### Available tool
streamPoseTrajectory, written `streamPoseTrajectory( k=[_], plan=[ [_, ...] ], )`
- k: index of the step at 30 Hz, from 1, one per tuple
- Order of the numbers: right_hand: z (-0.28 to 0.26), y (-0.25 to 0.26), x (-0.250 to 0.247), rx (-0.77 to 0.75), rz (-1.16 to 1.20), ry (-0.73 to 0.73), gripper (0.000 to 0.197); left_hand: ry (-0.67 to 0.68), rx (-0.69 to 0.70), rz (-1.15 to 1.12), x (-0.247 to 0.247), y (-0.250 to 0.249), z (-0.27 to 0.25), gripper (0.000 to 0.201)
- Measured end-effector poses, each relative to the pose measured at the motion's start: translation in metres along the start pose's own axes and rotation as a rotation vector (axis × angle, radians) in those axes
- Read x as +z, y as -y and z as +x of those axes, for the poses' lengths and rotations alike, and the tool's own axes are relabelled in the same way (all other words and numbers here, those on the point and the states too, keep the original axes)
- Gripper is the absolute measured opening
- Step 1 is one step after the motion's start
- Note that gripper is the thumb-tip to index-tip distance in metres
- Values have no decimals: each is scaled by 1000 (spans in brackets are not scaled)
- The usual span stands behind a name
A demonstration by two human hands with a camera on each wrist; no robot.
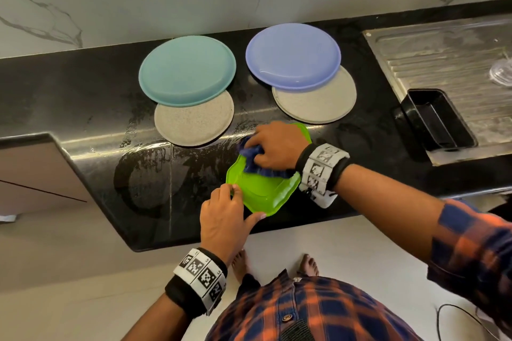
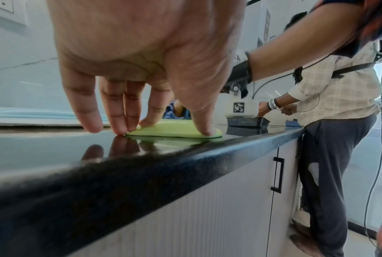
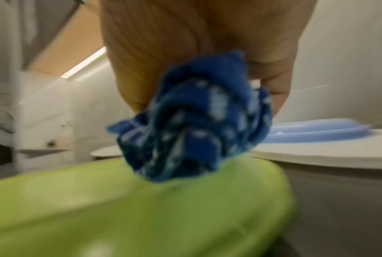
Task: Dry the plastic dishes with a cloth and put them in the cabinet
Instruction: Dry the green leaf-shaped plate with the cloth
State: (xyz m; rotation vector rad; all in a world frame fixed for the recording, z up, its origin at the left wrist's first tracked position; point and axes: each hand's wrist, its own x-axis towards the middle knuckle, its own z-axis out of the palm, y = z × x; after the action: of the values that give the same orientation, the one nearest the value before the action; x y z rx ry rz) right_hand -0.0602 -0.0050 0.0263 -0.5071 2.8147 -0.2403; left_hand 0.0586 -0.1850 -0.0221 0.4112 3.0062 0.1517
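A green squarish plastic plate [image 1: 266, 191] [image 2: 174, 129] [image 3: 141, 208] lies on the wet black counter [image 1: 83, 97] near its front edge. My right hand [image 1: 266, 149] grips a bunched blue cloth [image 1: 253, 159] [image 3: 196, 118] and presses it onto the plate's far half. My left hand [image 1: 241, 202] steadies the near left corner with straight fingers: the thumb presses the rim, the index rests on it, and the other fingertips [image 2: 119, 130] touch the counter. Further back, a teal plate [image 1: 187, 69] overlaps a grey plate [image 1: 194, 122], and a lavender plate [image 1: 292, 55] overlaps another grey plate [image 1: 327, 102].
A steel drainboard [image 1: 448, 63] and a black tray [image 1: 437, 119] lie to the right. The marble wall runs behind the counter. Under the counter are cabinet doors with a black handle [image 2: 277, 173]. Another person [image 2: 335, 104] stands further along the counter on the right.
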Motion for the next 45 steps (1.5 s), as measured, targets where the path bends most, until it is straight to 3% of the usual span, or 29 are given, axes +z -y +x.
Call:
streamPoseTrajectory(
  k=[3, 6, 9, 11, 14, 16, 19, 23, 28, 30, 33, 37, 42, 45],
  plan=[
    [-10, -50, -3, 236, 57, -72, 37, 1, -4, -1, 0, 0, 1, 84],
    [-34, -60, 14, 317, 98, -170, 43, 16, 3, -18, -1, 1, 3, 85],
    [-61, -27, 42, 269, 38, -238, 44, 43, -6, 4, -5, -1, 6, 83],
    [-76, 6, 55, 154, 56, -239, 44, 65, -12, 12, -7, -2, 9, 80],
    [-77, 40, 58, 23, 29, -187, 38, 86, 10, 2, -6, -1, 10, 68],
    [-63, 40, 44, 31, 34, -110, 40, 98, 7, -1, -7, 0, 9, 68],
    [-37, 6, 24, 150, 69, -99, 42, 118, -4, 10, -11, -2, 11, 80],
    [-37, -47, 19, 399, 158, -191, 41, 153, -26, 21, -15, -3, 10, 87],
    [-80, -40, 45, 500, 235, -251, 45, 167, -16, 2, -12, 0, 10, 85],
    [-96, -27, 56, 491, 262, -259, 45, 175, -13, 8, -12, 0, 11, 83],
    [-111, 2, 70, 345, 301, -255, 43, 188, -13, -8, -11, -1, 12, 80],
    [-116, 37, 75, 185, 264, -126, 45, 183, 14, -10, -8, 1, 9, 65],
    [-116, 17, 65, 157, 308, -127, 46, 178, 2, -4, -10, 1, 7, 73],
    [-112, -19, 52, 308, 371, -215, 46, 191, 2, 4, -13, 0, 9, 83]
  ],
)
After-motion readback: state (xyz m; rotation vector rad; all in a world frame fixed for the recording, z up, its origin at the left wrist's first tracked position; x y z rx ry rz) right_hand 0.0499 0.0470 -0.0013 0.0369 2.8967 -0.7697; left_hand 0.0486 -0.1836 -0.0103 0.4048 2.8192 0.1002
